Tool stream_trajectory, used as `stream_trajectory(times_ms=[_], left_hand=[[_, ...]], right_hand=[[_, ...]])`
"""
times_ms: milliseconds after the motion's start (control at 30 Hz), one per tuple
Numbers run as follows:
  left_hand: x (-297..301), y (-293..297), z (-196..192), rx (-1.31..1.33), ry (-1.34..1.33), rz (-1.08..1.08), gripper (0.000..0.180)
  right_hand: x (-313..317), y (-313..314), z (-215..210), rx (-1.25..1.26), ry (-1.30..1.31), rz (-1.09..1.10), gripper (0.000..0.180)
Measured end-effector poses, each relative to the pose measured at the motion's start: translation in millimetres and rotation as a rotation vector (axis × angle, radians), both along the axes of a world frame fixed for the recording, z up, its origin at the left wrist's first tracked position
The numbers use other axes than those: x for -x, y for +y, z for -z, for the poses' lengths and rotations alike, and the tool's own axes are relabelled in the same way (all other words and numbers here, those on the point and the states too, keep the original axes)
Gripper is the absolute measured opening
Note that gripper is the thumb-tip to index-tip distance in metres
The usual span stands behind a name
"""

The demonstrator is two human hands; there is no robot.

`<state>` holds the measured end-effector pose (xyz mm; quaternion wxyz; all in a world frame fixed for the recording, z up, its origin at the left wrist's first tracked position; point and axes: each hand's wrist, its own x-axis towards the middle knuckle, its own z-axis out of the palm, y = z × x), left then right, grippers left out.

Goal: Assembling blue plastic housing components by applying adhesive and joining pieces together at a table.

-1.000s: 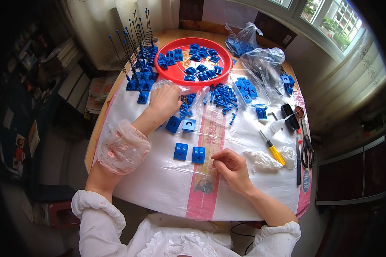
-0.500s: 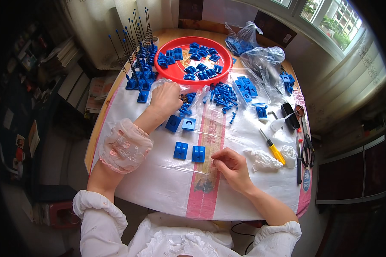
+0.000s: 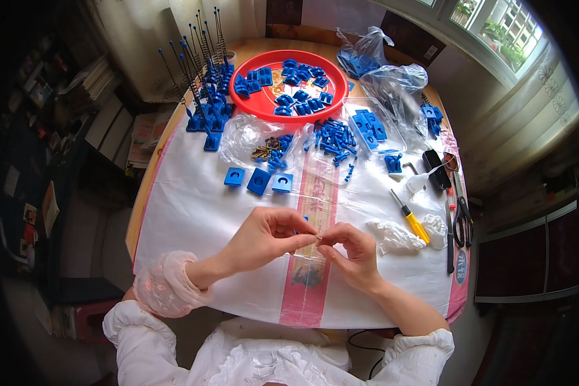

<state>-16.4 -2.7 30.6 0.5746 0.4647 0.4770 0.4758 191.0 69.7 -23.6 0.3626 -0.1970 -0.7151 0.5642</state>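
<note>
My left hand [image 3: 264, 239] and my right hand [image 3: 356, 256] meet over the middle of the table, fingertips pinched together. Between them shows a small brass-coloured piece [image 3: 318, 237], too small to make out fully. Behind my left fingers peeks part of a blue plastic block [image 3: 302, 222]; the rest is hidden. Farther off, a row holds a blue block with a round recess [image 3: 235, 177], a darker one [image 3: 258, 181] and a lighter one [image 3: 282, 183]. Beyond them, brass-coloured pieces [image 3: 267, 150] and small blue pegs [image 3: 276, 158] lie on a clear plastic bag [image 3: 238, 138].
A red round tray [image 3: 233, 96] holds several blue parts. Blue bases with upright springs [image 3: 206, 119] crowd the far left. Blue pegs [image 3: 334, 141] and a clear box [image 3: 399, 145] lie right of centre. Nearer right are a yellow-handled screwdriver [image 3: 416, 226], crumpled tissue [image 3: 395, 236] and scissors [image 3: 463, 222].
My left hand has come back from the plastic bag to meet my right hand, uncovering the brass pieces and a blue block. It now covers the two near blocks almost wholly.
</note>
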Motion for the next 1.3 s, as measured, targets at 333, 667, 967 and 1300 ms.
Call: stream_trajectory(times_ms=[333, 667, 967, 1300], left_hand=[[-3, -8, 31, -0.138, 0.177, -0.055, 0.016], [40, -17, 9, -0.528, 1.051, -0.136, 0.037], [35, -16, 18, -0.484, 1.148, -0.027, 0.043], [64, -30, 4, -0.418, 1.373, -0.104, 0.038]], right_hand=[[2, -4, -5, 0.116, -0.011, -0.014, 0.013], [-1, -2, -4, 0.224, -0.070, 0.082, 0.011], [3, -1, -4, 0.194, -0.087, 0.069, 0.011], [2, 1, -1, 0.205, -0.088, 0.100, 0.011]])
